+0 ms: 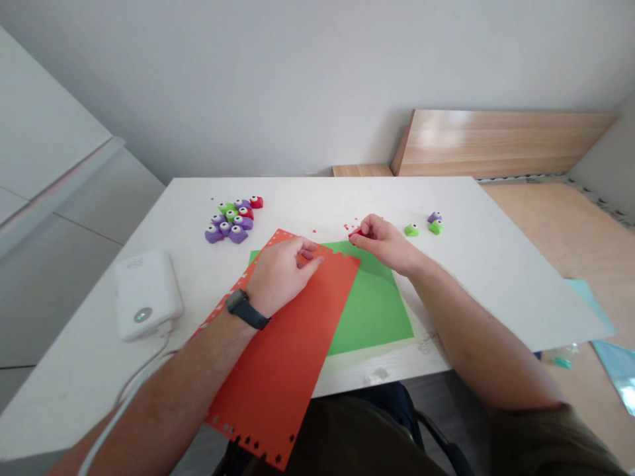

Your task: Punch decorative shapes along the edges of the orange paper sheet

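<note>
My left hand (280, 274), with a dark watch on the wrist, rests on an orange-red sheet of paper (292, 344). Its thumb and fingers are apart and hold nothing. Small shapes are punched along several edges of that sheet, and its near end juts past the table's front edge. Under it lies a green sheet (377, 297). Just beyond the orange sheet's far corner, my right hand (384, 241) pinches a small red paper punch (356, 233), mostly covered by the fingers. Tiny red paper bits (346, 227) are scattered near this hand.
Purple, green and red punches with eyes (231, 215) cluster at the table's far left. Two green punches (411, 230) and a purple one (434, 217) stand at the right. A white device (149, 291) with a cable lies at the left of the white table (476, 264).
</note>
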The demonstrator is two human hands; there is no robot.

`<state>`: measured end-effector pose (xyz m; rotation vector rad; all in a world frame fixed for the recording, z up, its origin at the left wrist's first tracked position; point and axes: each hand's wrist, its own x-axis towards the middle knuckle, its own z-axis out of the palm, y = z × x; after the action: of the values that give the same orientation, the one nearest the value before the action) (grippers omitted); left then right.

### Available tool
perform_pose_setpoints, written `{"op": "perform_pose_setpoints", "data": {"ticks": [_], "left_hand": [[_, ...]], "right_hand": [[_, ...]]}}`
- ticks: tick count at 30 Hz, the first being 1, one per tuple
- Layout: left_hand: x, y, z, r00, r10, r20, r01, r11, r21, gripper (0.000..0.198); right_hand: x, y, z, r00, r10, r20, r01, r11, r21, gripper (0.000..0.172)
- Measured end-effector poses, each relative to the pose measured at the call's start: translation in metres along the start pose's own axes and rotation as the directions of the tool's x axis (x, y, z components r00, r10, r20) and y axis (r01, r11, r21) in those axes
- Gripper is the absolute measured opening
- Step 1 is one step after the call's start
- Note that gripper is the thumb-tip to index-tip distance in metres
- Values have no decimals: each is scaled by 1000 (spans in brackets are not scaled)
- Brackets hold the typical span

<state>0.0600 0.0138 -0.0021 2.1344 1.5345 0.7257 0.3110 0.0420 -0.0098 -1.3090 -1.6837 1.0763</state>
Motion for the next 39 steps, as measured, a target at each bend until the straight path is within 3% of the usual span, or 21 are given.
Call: {"op": "perform_pose_setpoints", "data": {"ticks": [9, 16, 24, 39], "left_hand": [[-10, -3, 3, 998, 56, -40, -58, 998, -29, 14], [-13, 1, 2, 996, 64, -63, -67, 996, -51, 18], [-17, 8, 1, 994, 90, -60, -92, 995, -46, 20], [-18, 4, 2, 994, 112, -15, -113, 993, -25, 19]], "right_hand": [[-2, -10, 7, 991, 104, 80, -127, 906, 404, 35], [-7, -16, 11, 974, 130, 186, -213, 804, 556, 32], [-11, -26, 17, 961, 93, 261, -237, 764, 600, 25], [-12, -24, 16, 964, 106, 244, -234, 777, 585, 27]]}}
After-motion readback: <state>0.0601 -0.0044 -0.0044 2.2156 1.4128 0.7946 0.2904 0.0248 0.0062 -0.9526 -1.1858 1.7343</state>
